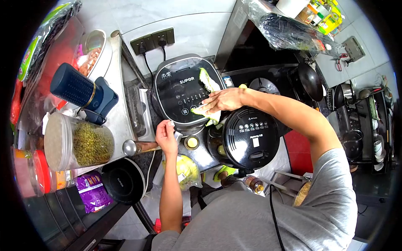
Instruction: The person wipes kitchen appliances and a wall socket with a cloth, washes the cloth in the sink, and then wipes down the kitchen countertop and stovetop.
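Observation:
My right hand point(225, 100) lies on a white cloth with green edges point(212, 85), pressing it against the right side of a black-topped SUPOR cooker point(171, 90). Part of the cloth is hidden under the fingers, and one end hangs over the cooker's front edge. Near the cooker's front left corner, my left hand point(166, 137) is closed with its fingers curled. Something small and whitish shows at its fingertips, too small to name. Just right of that hand stands a small round container with a yellow top point(191, 142).
A black Joyoung appliance point(251, 138) stands close by on the right. To the left, a shelf holds a jar of green beans point(79, 140) and a dark blue device point(77, 85). A wok point(310, 81) sits by the stove. Two plugs fill a wall socket point(153, 41).

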`<state>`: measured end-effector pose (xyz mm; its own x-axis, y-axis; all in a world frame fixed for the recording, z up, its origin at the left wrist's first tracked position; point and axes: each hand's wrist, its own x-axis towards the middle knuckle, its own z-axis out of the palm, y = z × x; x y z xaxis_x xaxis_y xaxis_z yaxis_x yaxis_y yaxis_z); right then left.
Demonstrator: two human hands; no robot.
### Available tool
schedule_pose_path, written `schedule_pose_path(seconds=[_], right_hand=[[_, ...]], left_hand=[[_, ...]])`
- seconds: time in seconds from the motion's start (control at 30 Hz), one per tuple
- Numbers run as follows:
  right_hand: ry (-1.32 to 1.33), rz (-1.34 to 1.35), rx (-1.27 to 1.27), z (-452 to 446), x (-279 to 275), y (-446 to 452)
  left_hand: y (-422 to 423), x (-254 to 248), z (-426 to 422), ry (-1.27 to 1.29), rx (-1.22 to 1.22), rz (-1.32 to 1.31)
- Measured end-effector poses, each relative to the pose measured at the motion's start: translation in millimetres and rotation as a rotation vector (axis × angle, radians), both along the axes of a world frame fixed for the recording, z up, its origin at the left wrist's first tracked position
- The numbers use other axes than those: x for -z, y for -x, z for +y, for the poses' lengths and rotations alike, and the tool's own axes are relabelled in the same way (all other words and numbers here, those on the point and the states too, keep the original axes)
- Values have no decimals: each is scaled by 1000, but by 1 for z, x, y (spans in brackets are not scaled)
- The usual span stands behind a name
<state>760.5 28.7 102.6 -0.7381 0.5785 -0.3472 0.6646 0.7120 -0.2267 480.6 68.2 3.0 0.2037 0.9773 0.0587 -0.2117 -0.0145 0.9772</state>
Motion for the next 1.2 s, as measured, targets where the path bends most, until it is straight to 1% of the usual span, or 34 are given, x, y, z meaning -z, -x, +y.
schedule_pose_path(seconds=[0.13, 0.2, 0.23, 0.33, 0.4, 0.43, 0.47, 0.53, 0.63, 0.67, 0.7, 0.73, 0.77, 0.8, 0.87, 0.93, 0.97, 1.0, 1.07, 1.1, 1.13, 1.2], right_hand=[[3, 37, -30, 8, 6, 9], [-114, 17, -122, 22, 12, 24], [-163, 54, -131, 31, 17, 36], [-287, 119, -12, 68, 40, 73], [-370, 106, 129, 100, 50, 84], [-407, 51, 242, 114, 53, 85], [-431, 146, 324, 133, 66, 79], [-305, 9, 349, 140, 35, 79], [-408, 57, 590, 144, 34, 66], [-325, 3, 679, 146, 32, 58], [-386, -64, 799, 148, 41, 46], [-370, -124, 876, 149, 40, 32], [-258, -188, 959, 149, 37, 15], [-461, -59, 1053, 133, 48, 0], [-590, -71, 977, 112, 60, -27], [-629, -138, 981, 91, 64, -25], [-589, -280, 1011, 80, 63, -20], [-503, -320, 1071, 71, 49, -7], [-392, -328, 1082, 61, 34, -2], [-278, -179, 1123, 60, 22, -6], [-320, -76, 1131, 57, 15, -10], [-448, 248, 1289, 71, 10, -17]], left_hand=[[1, 0, -8, -24, 34, -38], [7, 3, -13, -15, 60, 0], [9, 2, -16, -22, 75, 17], [13, -1, -23, 19, 81, 19], [15, 4, -24, 37, 87, -1], [14, 1, -25, 30, 91, -9], [16, -1, -25, 25, 97, -16], [18, 0, -25, 27, 111, -15], [21, 4, -29, 32, 113, -8], [22, 6, -29, 35, 103, 3], [23, 5, -30, 50, 102, 3], [24, 7, -30, 49, 105, 5], [27, 10, -31, 42, 102, 22], [27, 12, -31, 36, 99, 35], [27, 12, -32, 57, 106, 23], [24, 11, -30, 73, 112, 4], [24, 12, -30, 72, 113, 11], [24, 13, -30, 68, 115, 20], [26, 11, -30, 64, 119, 10], [30, 7, -31, 60, 137, 15], [34, 4, -32, 55, 155, 21], [44, 0, -38, 23, 150, 67]])
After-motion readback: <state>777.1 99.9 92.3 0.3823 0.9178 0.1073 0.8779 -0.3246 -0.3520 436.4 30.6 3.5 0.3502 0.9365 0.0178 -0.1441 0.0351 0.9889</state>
